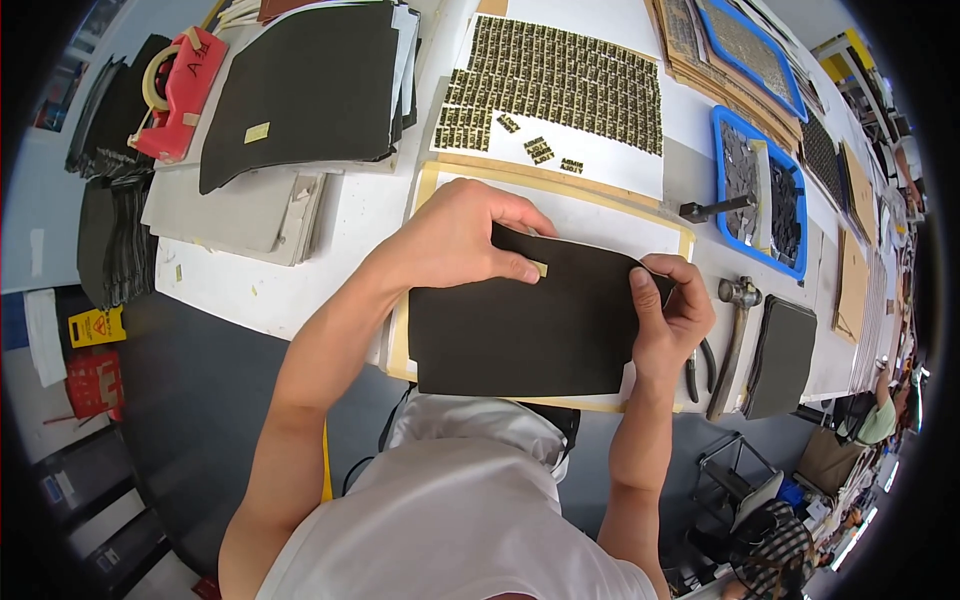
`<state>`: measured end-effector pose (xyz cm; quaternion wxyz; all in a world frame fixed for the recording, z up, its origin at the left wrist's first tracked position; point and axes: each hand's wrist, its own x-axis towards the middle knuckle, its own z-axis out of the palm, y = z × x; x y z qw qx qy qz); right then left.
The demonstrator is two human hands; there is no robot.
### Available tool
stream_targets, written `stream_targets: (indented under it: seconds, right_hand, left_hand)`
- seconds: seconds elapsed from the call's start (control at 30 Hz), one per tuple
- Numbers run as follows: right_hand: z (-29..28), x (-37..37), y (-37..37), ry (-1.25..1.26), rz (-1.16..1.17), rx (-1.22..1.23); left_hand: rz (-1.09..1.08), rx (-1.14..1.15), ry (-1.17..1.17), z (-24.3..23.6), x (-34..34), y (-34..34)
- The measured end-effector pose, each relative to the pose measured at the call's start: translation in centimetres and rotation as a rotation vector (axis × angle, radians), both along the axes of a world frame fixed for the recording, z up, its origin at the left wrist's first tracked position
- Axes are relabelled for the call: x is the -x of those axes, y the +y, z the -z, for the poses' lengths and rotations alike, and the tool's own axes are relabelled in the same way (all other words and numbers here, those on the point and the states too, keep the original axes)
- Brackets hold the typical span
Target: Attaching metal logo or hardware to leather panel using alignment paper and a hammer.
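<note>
A black flat panel (pixel 520 340), perhaps leather or board, is held in front of me over a white board with tan taped edges (pixel 400 340). My left hand (pixel 465 235) pinches its upper left edge, thumb on the face and fingers behind. Beside that thumb a small pale yellow tape piece (pixel 541 270) sticks to the panel. At the upper right corner, my right hand (pixel 675 310) grips the panel between thumb and curled fingers, and the edge bends there. Just beyond lies a white sheet with rows of small gold-and-black metal tags (pixel 560 80), several of them loose.
Black panels (pixel 310 90) are stacked at left on grey boards (pixel 225 215), near a red tape dispenser (pixel 185 95). To the right are a blue tray (pixel 725 180) of dark pieces, a black punch-like tool (pixel 715 208), a hammer (pixel 738 310), pliers (pixel 708 365) and another black stack (pixel 783 355).
</note>
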<state>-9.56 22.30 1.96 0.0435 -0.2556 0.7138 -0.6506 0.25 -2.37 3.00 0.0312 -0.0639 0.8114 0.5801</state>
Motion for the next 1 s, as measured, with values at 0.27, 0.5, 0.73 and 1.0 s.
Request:
stream_targets:
  seconds: [0.27,0.5,0.73,1.0]
  right_hand:
    - [0.0,-0.2,-0.2,-0.012,-0.023,-0.008]
    - [0.0,-0.3,-0.3,-0.017,-0.019,-0.006]
    - [-0.1,-0.3,-0.1,-0.021,-0.027,-0.007]
    - [-0.2,-0.3,-0.3,0.005,-0.042,-0.01]
  left_hand:
    - [0.027,0.128,0.026,-0.3,-0.1,0.3]
    - [0.016,-0.01,-0.023,-0.2,-0.2,0.1]
    - [-0.001,-0.007,-0.063,-0.4,-0.2,0.5]
    - [0.039,0.15,-0.022,-0.5,0.0,0.7]
